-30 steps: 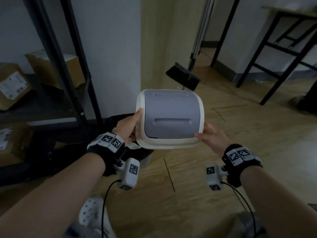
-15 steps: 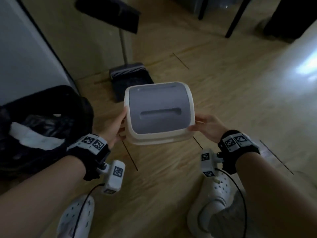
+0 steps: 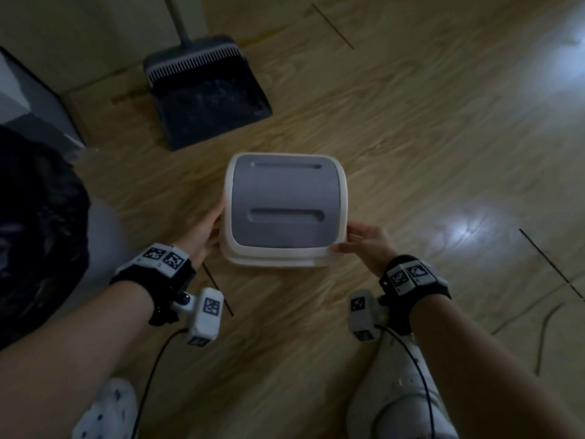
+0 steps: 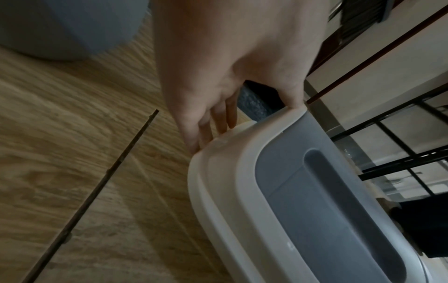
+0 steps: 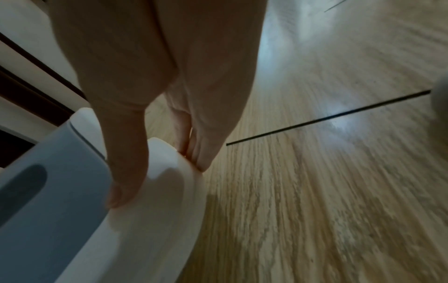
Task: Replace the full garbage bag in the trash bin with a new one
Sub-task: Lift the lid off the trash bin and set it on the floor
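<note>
I hold the trash bin's lid [image 3: 286, 206], white-rimmed with a grey swing flap, low over the wooden floor, between both hands. My left hand [image 3: 202, 231] grips its left edge, thumb on the rim and fingers [image 4: 206, 126] curled under. My right hand [image 3: 364, 245] grips the near right corner, thumb [image 5: 126, 168] on top and fingers under the rim [image 5: 169, 172]. The lid [image 4: 315, 201] fills the lower right of the left wrist view. The grey bin [image 3: 104, 229], lined with a full black garbage bag [image 3: 38, 223], stands at the left edge.
A dark dustpan [image 3: 205, 93] with a long handle leans by the wall ahead. A black shelf leg [image 3: 41, 87] stands far left. White clogs [image 3: 107, 410] sit under my arms. A cable [image 3: 544, 340] lies on the floor at right.
The lid came off the bin, moved right and down toward the floor. The view tilted downward, so the bin now lies at the left edge. Both hands kept their grip.
</note>
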`<move>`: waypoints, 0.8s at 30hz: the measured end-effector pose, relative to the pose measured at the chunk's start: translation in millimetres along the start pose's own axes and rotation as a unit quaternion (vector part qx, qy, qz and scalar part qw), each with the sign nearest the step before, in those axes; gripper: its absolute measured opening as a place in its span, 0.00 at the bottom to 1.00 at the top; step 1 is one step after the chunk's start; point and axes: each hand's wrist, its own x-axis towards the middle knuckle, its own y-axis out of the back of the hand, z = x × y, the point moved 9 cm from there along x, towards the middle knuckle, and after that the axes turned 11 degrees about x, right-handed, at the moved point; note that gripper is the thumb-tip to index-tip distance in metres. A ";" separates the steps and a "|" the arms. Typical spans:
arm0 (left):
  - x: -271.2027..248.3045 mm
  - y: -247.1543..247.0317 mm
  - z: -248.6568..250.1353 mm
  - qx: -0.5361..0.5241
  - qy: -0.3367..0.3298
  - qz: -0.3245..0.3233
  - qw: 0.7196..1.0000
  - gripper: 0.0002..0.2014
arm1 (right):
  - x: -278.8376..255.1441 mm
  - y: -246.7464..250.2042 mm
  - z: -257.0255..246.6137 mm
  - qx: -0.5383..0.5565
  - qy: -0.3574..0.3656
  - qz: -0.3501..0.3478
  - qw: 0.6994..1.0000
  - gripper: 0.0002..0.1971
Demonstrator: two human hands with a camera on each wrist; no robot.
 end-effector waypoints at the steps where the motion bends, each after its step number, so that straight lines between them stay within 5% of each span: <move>1: 4.1 -0.1 -2.5 -0.007 0.005 0.003 1.000 0.29 | 2.2 -0.5 2.8 0.004 -0.004 0.002 1.000 0.25; 7: 24.8 -1.4 -14.8 -0.028 0.004 -0.004 1.000 0.39 | 14.3 -0.2 15.9 0.009 -0.020 0.012 1.000 0.25; 16: 26.0 3.8 -15.4 0.004 0.008 0.016 1.000 0.14 | 9.4 -1.0 17.5 -0.008 -0.030 0.064 0.998 0.22; 20: 3.7 5.5 7.9 0.114 -0.035 0.054 0.991 0.15 | -9.3 7.1 3.9 -0.081 -0.034 0.122 0.989 0.28; 24: -37.0 4.3 42.4 0.288 -0.136 0.066 0.946 0.14 | -40.9 -10.6 -28.1 -0.201 -0.007 0.104 0.974 0.25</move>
